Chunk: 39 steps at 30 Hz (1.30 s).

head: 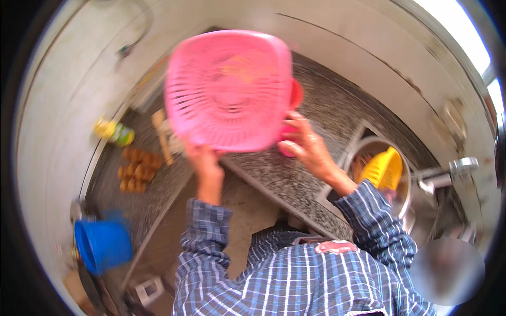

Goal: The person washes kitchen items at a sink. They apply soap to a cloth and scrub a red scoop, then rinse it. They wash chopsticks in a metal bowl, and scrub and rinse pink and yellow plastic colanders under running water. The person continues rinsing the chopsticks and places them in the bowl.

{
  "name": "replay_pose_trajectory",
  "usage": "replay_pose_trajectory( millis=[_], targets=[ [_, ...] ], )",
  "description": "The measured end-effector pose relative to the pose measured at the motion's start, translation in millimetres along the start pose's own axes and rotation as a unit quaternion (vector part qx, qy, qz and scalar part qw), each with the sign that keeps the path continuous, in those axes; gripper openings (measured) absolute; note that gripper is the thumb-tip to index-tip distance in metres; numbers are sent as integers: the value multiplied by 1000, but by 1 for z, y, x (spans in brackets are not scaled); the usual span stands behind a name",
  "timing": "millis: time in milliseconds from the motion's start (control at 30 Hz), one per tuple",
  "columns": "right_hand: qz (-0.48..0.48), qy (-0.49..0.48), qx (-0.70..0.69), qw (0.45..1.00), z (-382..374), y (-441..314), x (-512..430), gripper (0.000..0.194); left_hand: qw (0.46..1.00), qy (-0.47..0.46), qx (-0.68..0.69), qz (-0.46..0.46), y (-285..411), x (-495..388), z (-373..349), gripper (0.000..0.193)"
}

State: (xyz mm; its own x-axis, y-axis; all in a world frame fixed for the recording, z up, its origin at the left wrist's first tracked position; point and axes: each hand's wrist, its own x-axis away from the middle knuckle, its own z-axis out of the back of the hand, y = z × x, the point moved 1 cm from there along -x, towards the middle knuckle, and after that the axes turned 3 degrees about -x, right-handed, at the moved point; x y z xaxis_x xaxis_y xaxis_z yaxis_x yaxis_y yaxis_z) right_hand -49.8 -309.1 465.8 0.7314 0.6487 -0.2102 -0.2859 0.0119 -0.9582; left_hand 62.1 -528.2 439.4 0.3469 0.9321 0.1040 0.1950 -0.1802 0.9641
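A pink slotted plastic basket (229, 91) is held up in front of me above the counter corner, blurred by motion. My left hand (207, 168) grips its lower left rim. At the lower right rim is my right hand (312, 148), fingers spread; whether they grip the rim or only come close to it is unclear. Faint yellowish patches show on the basket, too blurred to name. Behind it, a red round item (296, 94) and a magenta item (287, 141) partly show on the counter.
On the granite counter (257, 173) stand several eggs (138, 170), a yellow-green bottle (114, 132), a wooden stick-like utensil (163, 136) and a blue bucket (103, 245). To the right, a metal pot (405, 197) containing a yellow slotted basket (383, 170) sits near a faucet (442, 175).
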Motion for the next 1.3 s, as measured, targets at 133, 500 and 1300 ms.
replay_pose_trajectory(
  millis=[133, 500, 1300],
  targets=[
    [198, 69, 219, 953, 54, 2, 41, 43, 994, -10, -51, -99, -9, -124, 63, 65],
    [-216, 302, 297, 880, 222, 172, 281, 67, 973, 159, -160, -58, -7, -141, 23, 48],
    [-129, 664, -517, 524, 275, 291, 164, 36, 677, -562, -399, 258, -191, 318, -193, 89]
  ],
)
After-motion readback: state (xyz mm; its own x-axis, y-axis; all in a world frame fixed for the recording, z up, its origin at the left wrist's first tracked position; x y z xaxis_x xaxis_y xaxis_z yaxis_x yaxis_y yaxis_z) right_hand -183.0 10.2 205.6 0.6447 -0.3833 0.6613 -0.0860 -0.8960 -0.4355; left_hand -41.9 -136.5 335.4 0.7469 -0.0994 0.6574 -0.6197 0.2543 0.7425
